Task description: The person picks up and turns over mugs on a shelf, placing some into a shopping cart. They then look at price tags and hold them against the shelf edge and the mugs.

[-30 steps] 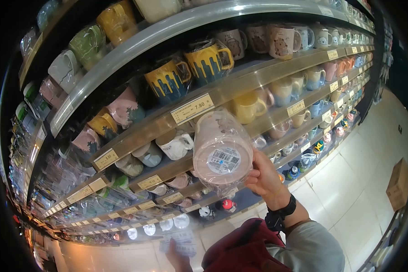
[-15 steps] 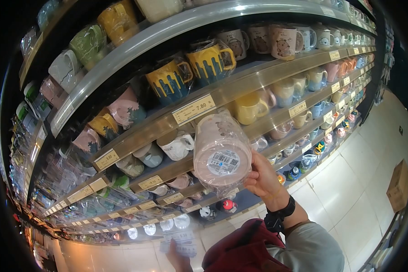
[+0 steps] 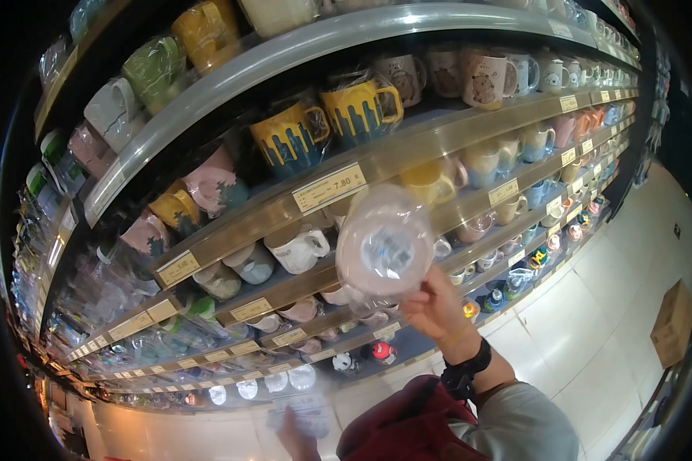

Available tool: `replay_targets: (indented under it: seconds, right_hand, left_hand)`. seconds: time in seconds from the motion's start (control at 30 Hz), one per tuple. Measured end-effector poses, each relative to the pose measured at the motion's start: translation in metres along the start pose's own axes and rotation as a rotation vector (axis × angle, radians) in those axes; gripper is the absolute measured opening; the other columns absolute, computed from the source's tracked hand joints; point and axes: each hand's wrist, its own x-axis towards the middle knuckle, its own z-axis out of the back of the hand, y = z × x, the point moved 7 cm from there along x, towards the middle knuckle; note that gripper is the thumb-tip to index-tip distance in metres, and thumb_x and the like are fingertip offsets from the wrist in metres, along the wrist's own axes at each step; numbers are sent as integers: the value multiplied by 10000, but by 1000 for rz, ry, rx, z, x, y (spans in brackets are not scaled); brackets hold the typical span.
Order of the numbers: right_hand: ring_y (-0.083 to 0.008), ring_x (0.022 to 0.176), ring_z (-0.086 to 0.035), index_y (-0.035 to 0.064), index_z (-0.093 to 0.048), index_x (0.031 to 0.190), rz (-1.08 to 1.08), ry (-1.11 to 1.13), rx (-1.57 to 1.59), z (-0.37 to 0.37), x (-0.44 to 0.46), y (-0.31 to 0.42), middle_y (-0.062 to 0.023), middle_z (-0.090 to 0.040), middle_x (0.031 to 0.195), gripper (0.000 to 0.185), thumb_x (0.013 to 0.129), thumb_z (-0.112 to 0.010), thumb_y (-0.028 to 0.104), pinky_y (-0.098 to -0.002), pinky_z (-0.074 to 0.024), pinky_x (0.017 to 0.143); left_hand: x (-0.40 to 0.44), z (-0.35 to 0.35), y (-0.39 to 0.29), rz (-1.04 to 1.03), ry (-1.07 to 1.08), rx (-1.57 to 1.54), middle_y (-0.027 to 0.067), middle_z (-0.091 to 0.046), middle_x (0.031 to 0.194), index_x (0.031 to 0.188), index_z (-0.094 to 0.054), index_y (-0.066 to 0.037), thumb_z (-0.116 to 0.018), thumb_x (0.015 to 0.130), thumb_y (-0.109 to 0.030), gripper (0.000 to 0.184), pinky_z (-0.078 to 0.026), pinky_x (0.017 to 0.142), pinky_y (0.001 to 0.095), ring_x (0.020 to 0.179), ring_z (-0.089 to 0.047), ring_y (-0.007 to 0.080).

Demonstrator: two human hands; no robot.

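Observation:
My right hand (image 3: 438, 307) grips a pale pink mug (image 3: 354, 257) in clear plastic wrap, its base turned toward me. A round label (image 3: 396, 252) on the base is blurred by motion. The mug is in front of the shelves, below the 7.80 price tag (image 3: 332, 187). Low in the view, my left hand (image 3: 294, 438) is closed on printed paper slips (image 3: 304, 413), whose writing is too smeared to read. Yellow mugs with dark blue drips (image 3: 288, 138) stand on the shelf above the held mug.
Curved shelves of wrapped mugs fill the left and centre, with price tags along their edges. A white mug (image 3: 298, 246) sits left of the held one. Toy-like figures (image 3: 383, 352) stand on the lowest shelf. A cardboard box (image 3: 673, 324) rests on the tiled floor (image 3: 569, 338) at right.
The held mug has moved slightly right and its base label has become blurred. My right hand has shifted with it. My left hand still holds the slips, nearly in place.

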Motion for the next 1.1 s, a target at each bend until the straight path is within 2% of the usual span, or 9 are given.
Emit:
replay_targets:
  seconds: [0.03,0.07,0.17,0.23,0.27,0.37,0.47,0.63,1.1]
  right_hand:
    - [-45,570,-409,110,-431,1132,27,35,94,1,2,-3,11,-492,821,313,824,-422,54,-168,-371,490]
    - [-117,704,-498,102,-466,1074,53,75,74,1,4,-5,-18,-511,869,261,819,-465,46,-230,-457,613]
    - [-157,754,-502,53,-496,1014,10,80,65,1,14,-15,-69,-529,918,228,789,-523,80,-290,-462,689]
    - [-170,795,-511,59,-496,1050,1,96,117,7,17,-26,-77,-525,976,294,777,-574,139,-305,-472,722]
    - [-190,819,-515,68,-507,1049,0,6,57,16,20,-29,-65,-527,980,337,774,-581,248,-326,-475,734]
    - [-207,820,-514,86,-527,1031,-91,133,256,15,28,-38,-58,-527,995,338,787,-550,318,-348,-476,728]
    - [-217,817,-513,110,-541,1018,-91,264,238,11,38,-39,-56,-538,992,357,784,-530,379,-356,-469,722]
    - [-235,812,-508,129,-537,1036,-136,295,242,10,44,-41,-54,-544,1006,359,777,-539,379,-358,-453,718]
    - [-279,826,-505,154,-522,1067,-201,332,249,8,38,-39,-90,-533,1035,364,797,-493,396,-402,-426,750]
  left_hand:
    - [2,5,2,10,-21,12,161,-584,888,1040,-482,68,-458,847,-126,275,-516,562,340,716,-599,260]
    - [4,7,5,22,-39,24,161,-586,876,1032,-487,67,-454,849,-129,270,-515,546,337,702,-600,260]
    - [2,2,2,-1,-23,16,158,-588,860,1032,-487,63,-457,847,-129,268,-511,531,336,678,-599,259]
    - [6,3,8,52,12,39,152,-588,863,1035,-486,58,-455,849,-144,276,-507,529,339,685,-597,261]
    - [2,0,3,22,-30,4,151,-589,865,1032,-487,54,-453,851,-153,277,-504,524,341,690,-596,261]
    - [8,12,9,34,-63,0,157,-588,877,1028,-489,43,-450,854,-175,281,-495,513,342,705,-594,259]
    - [5,13,7,36,-43,-33,170,-589,859,1031,-490,42,-456,853,-179,286,-483,473,334,669,-593,259]
    - [4,8,2,-10,-34,-31,187,-590,809,1026,-492,53,-465,849,-177,292,-457,402,327,602,-590,268]
    - [-6,-8,-7,17,-67,-64,162,-593,827,999,-518,50,-481,841,-145,253,-470,485,345,646,-593,270]
